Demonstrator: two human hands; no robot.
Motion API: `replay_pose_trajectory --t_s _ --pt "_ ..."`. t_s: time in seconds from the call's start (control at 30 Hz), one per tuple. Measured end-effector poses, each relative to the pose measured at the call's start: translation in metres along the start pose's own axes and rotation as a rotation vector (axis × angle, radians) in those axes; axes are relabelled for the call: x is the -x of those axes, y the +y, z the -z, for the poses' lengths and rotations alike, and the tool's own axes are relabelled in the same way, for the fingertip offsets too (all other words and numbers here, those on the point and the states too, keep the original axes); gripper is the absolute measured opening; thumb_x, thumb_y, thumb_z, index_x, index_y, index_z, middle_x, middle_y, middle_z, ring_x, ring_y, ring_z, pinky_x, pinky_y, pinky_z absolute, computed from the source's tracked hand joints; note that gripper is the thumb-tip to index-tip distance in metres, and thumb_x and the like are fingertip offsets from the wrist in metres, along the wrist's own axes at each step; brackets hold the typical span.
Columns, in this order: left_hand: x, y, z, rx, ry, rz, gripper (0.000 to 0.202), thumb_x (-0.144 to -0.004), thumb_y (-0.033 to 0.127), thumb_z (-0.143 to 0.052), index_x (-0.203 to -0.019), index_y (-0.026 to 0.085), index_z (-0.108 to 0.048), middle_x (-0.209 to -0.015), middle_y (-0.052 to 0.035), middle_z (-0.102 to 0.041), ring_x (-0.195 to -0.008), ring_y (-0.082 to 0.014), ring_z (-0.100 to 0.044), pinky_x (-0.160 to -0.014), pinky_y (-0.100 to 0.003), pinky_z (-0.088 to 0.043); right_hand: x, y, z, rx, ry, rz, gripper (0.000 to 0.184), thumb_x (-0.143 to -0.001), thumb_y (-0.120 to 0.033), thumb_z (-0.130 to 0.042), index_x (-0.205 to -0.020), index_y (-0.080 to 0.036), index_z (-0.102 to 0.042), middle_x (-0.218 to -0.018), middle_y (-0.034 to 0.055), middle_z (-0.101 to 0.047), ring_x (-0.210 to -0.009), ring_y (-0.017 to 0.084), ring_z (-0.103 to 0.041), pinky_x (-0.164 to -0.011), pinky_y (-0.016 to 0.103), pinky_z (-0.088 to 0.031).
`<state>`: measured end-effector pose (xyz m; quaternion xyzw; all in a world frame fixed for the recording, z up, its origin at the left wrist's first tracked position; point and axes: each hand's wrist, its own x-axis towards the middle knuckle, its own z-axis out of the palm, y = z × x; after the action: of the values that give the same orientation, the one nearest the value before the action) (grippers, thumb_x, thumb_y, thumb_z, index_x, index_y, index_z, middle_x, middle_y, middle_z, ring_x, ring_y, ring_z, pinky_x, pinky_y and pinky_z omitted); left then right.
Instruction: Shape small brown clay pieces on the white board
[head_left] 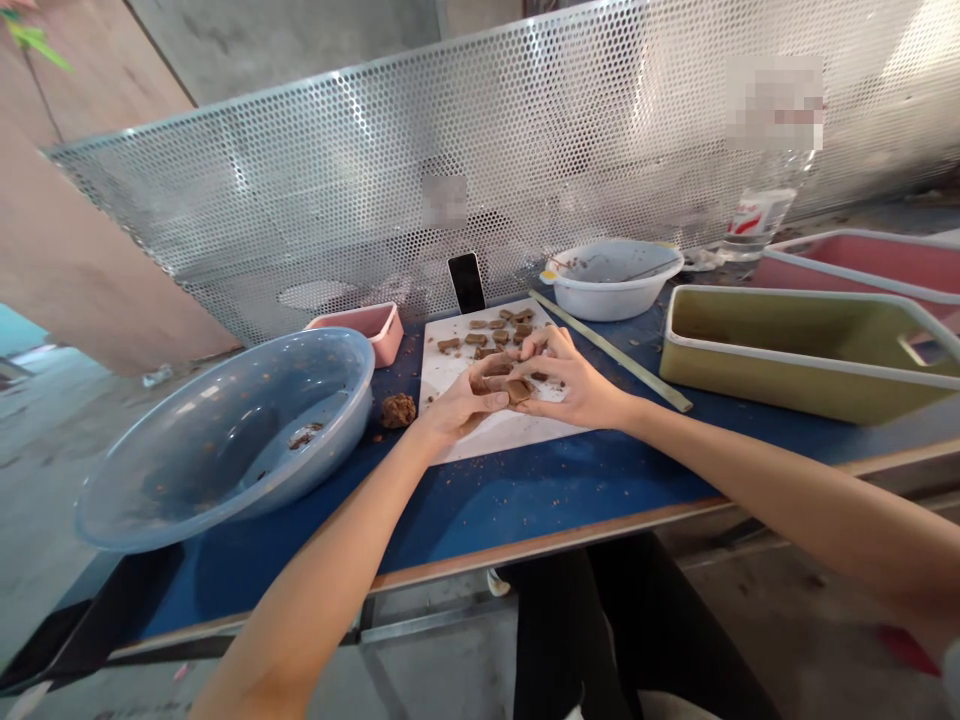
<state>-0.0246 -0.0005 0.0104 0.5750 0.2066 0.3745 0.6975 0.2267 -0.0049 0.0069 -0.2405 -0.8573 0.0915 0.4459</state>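
Between my two hands is a small brown block of clay-like material (518,390), held just over the white board (480,440). My left hand (474,395) grips it from the left, thumb along the near side. From the right, my right hand (564,378) closes its fingers on the same block. Several similar brown pieces (475,340) lie in loose rows on the far part of the board, with crumbs around them. A rough brown lump (398,410) rests on the blue table left of the board.
A large blue basin (225,440) stands at the left, a small pink box (386,335) behind it. A phone (467,282) leans at the back. Rightward are a white bowl (619,295), a flat stick (615,350), a green bin (772,375), a pink bin (862,265) and a bottle (761,215).
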Motion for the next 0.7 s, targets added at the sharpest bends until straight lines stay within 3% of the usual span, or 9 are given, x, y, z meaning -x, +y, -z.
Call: replay_pose_trajectory --t_s 0.2,0.4,0.53,0.7 --pt "0.0011 -0.0018 -0.0004 0.040 0.023 0.030 0.077 -0.072 0.037 -0.113 -0.140 0.024 -0.078 -0.117 -0.0110 -0.088 -0.113 -0.0308 -0.086 -0.098 -0.037 -0.064 0.0009 -0.0018 -0.0045 0.007 0.049 -0.035 0.034 -0.098 -0.057 -0.085 -0.119 -0.031 -0.083 -0.124 0.0103 -0.058 -0.123 0.033 -0.057 -0.119 0.063 -0.049" --pt "0.0003 -0.0027 0.0018 0.054 0.012 0.035 0.076 -0.072 0.029 -0.113 -0.140 0.026 -0.079 -0.112 -0.0086 -0.087 -0.114 -0.0307 -0.086 -0.097 -0.036 -0.063 0.0018 -0.0037 -0.0021 0.016 -0.032 -0.041 0.046 -0.097 -0.061 -0.087 -0.131 -0.031 -0.081 -0.130 0.0114 -0.058 -0.128 0.034 -0.056 -0.123 0.064 -0.047" --pt "0.0002 -0.0022 0.0028 0.048 0.016 0.055 0.076 -0.073 0.028 -0.112 -0.140 0.023 -0.078 -0.114 -0.0111 -0.087 -0.121 -0.0354 -0.084 -0.103 -0.041 -0.062 0.0021 -0.0034 -0.0030 0.029 -0.036 -0.023 0.035 -0.103 -0.055 -0.082 -0.128 -0.031 -0.082 -0.128 0.0109 -0.060 -0.125 0.032 -0.056 -0.119 0.061 -0.049" --pt "0.0014 -0.0006 0.0041 0.035 0.031 0.088 0.081 -0.070 0.034 -0.114 -0.142 0.023 -0.079 -0.118 -0.0127 -0.086 -0.119 -0.0336 -0.084 -0.101 -0.040 -0.061 0.0024 -0.0001 -0.0029 0.016 -0.038 -0.004 0.034 -0.105 -0.055 -0.080 -0.128 -0.029 -0.081 -0.127 0.0108 -0.060 -0.124 0.032 -0.057 -0.118 0.061 -0.050"
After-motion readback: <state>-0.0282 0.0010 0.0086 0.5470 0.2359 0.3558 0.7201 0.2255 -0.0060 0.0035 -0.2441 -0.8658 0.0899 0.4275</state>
